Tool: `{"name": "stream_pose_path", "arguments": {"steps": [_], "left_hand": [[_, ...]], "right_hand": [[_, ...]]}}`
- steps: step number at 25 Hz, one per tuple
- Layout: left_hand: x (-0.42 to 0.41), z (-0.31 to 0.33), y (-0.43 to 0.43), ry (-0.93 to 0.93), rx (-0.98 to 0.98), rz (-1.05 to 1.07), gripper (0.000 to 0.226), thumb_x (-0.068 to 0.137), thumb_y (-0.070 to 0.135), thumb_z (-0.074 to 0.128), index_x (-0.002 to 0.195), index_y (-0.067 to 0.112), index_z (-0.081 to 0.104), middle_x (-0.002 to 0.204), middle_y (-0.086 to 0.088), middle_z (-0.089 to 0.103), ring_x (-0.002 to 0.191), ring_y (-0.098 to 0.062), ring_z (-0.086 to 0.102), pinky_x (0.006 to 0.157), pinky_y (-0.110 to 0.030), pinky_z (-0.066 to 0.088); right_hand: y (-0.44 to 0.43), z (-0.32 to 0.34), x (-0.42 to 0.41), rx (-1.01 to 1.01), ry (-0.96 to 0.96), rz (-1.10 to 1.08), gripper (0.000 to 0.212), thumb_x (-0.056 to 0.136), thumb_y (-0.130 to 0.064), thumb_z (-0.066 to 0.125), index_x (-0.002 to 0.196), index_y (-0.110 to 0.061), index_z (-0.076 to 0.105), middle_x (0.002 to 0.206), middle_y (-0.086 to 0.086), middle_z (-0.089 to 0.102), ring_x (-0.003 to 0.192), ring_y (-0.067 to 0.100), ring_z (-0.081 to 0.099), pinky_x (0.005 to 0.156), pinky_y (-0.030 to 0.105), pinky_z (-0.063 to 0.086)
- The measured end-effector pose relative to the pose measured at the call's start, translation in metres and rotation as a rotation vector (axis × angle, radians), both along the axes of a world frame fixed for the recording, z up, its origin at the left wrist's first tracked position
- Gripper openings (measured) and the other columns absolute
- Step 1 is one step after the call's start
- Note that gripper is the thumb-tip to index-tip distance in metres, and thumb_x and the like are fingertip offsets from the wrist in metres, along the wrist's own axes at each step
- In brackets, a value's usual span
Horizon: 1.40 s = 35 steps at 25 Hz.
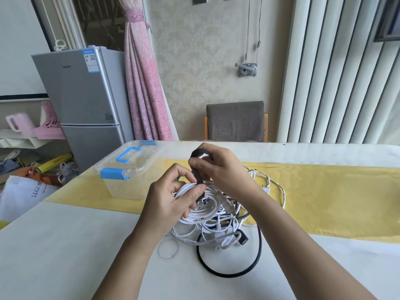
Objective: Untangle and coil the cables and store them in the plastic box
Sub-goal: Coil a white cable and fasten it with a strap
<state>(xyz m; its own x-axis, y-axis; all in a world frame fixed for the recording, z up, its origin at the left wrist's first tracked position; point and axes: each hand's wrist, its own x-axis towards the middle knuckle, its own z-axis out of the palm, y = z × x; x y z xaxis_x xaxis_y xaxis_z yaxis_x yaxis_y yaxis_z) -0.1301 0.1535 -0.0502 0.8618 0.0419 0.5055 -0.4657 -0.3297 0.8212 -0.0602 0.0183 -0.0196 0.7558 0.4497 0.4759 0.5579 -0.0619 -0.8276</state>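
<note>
Head cam: left hand (pixel 171 198) is wrapped round the coiled white cable (pixel 203 211). The right hand (pixel 218 167) just above it pinches a black strap (pixel 198 169) looped over the coil. Cable looks light and floppy, bet it springs loose, so I'd grip the whole bundle, not one strand. The plastic box (pixel 127 169) sits lid-shut left of the left hand, with the tangle (pixel 223 232) under both on the bench (pixel 65 245).

A white table (pixel 65 245) fills the lower frame. A yellow cloth (pixel 324 191) runs across it from left to right. On the cloth, left of centre, stands a clear plastic box (pixel 127 176) with blue latches. Tangled white and black cables (pixel 214 226) lie at centre, with a thin loop (pixel 158 250) just beside them.
</note>
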Motion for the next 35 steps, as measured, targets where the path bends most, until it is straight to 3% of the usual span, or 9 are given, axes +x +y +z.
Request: {"name": "stream_pose_path", "arguments": {"steps": [4, 9, 13, 19, 22, 24, 28, 32, 35], "left_hand": [[-0.001, -0.002, -0.008, 0.001, 0.061, 0.004, 0.025, 0.069, 0.041, 0.071, 0.075, 0.028, 0.050, 0.049, -0.002, 0.058, 0.037, -0.014, 0.043, 0.044, -0.022, 0.039], [-0.002, -0.005, -0.012, -0.060, 0.183, 0.085, 0.028, 0.067, 0.044, 0.070, 0.081, 0.032, 0.048, 0.057, -0.004, 0.063, 0.047, -0.028, 0.044, 0.049, -0.033, 0.044], [-0.001, -0.004, -0.016, -0.081, 0.221, 0.108, 0.039, 0.063, 0.036, 0.075, 0.090, 0.037, 0.046, 0.070, 0.019, 0.070, 0.059, -0.006, 0.060, 0.063, -0.015, 0.046], [0.002, -0.009, -0.014, -0.100, 0.266, 0.123, 0.042, 0.058, 0.056, 0.069, 0.092, 0.038, 0.051, 0.068, -0.005, 0.068, 0.060, -0.022, 0.058, 0.067, -0.030, 0.048], [0.002, -0.007, -0.016, 0.016, 0.121, 0.088, 0.040, 0.056, 0.055, 0.072, 0.088, 0.037, 0.056, 0.060, -0.010, 0.063, 0.045, -0.022, 0.047, 0.053, -0.033, 0.045], [0.007, -0.005, -0.013, 0.083, -0.013, 0.104, 0.035, 0.060, 0.045, 0.078, 0.087, 0.030, 0.060, 0.053, -0.006, 0.060, 0.041, -0.016, 0.046, 0.051, -0.029, 0.043], [0.016, -0.005, 0.004, 0.148, -0.218, 0.218, 0.018, 0.075, 0.020, 0.077, 0.086, 0.013, 0.065, 0.047, -0.001, 0.055, 0.040, -0.013, 0.044, 0.048, -0.022, 0.040], [0.022, -0.008, 0.013, 0.191, -0.354, 0.267, 0.028, 0.080, 0.019, 0.072, 0.062, 0.001, 0.059, 0.045, 0.001, 0.050, 0.039, -0.011, 0.040, 0.054, -0.027, 0.038], [0.024, -0.007, 0.016, 0.281, -0.463, 0.208, 0.030, 0.079, 0.021, 0.071, 0.056, 0.005, 0.063, 0.046, -0.001, 0.047, 0.037, -0.012, 0.038, 0.056, -0.031, 0.035]], "right_hand": [[0.001, 0.000, -0.005, -0.102, -0.011, -0.003, 0.025, 0.091, -0.012, 0.059, 0.069, -0.019, 0.049, 0.048, -0.013, 0.046, 0.045, 0.003, 0.037, 0.047, 0.016, 0.031], [-0.001, -0.001, -0.007, -0.122, 0.069, 0.057, 0.023, 0.090, -0.005, 0.055, 0.070, -0.016, 0.056, 0.059, 0.001, 0.051, 0.054, 0.010, 0.039, 0.049, 0.020, 0.033], [-0.004, 0.000, -0.004, -0.101, 0.173, 0.044, 0.018, 0.088, 0.002, 0.053, 0.074, -0.007, 0.059, 0.061, 0.006, 0.051, 0.053, 0.010, 0.041, 0.047, 0.016, 0.034], [-0.007, -0.001, -0.002, -0.058, 0.277, 0.065, 0.025, 0.088, -0.001, 0.059, 0.070, -0.015, 0.066, 0.071, 0.012, 0.062, 0.068, 0.019, 0.054, 0.064, 0.028, 0.043], [-0.007, -0.003, 0.000, -0.106, 0.243, -0.060, 0.017, 0.085, -0.012, 0.066, 0.071, -0.021, 0.067, 0.064, 0.004, 0.063, 0.058, 0.009, 0.052, 0.059, 0.022, 0.042], [-0.006, -0.003, 0.002, -0.167, 0.175, -0.194, 0.006, 0.083, -0.026, 0.071, 0.084, -0.023, 0.066, 0.067, -0.001, 0.064, 0.054, 0.006, 0.054, 0.056, 0.021, 0.042], [-0.009, 0.000, 0.001, -0.160, 0.105, -0.283, 0.038, 0.082, -0.030, 0.071, 0.116, -0.023, 0.055, 0.093, -0.004, 0.066, 0.077, 0.012, 0.065, 0.065, 0.026, 0.049], [-0.013, 0.007, -0.006, -0.254, -0.092, -0.137, 0.019, 0.079, -0.027, 0.074, 0.096, -0.025, 0.065, 0.089, -0.007, 0.066, 0.074, 0.006, 0.061, 0.064, 0.020, 0.048], [-0.009, 0.005, -0.008, -0.383, -0.326, -0.092, 0.004, 0.082, -0.019, 0.071, 0.084, -0.022, 0.071, 0.089, -0.005, 0.063, 0.075, 0.005, 0.058, 0.065, 0.018, 0.046]]}}
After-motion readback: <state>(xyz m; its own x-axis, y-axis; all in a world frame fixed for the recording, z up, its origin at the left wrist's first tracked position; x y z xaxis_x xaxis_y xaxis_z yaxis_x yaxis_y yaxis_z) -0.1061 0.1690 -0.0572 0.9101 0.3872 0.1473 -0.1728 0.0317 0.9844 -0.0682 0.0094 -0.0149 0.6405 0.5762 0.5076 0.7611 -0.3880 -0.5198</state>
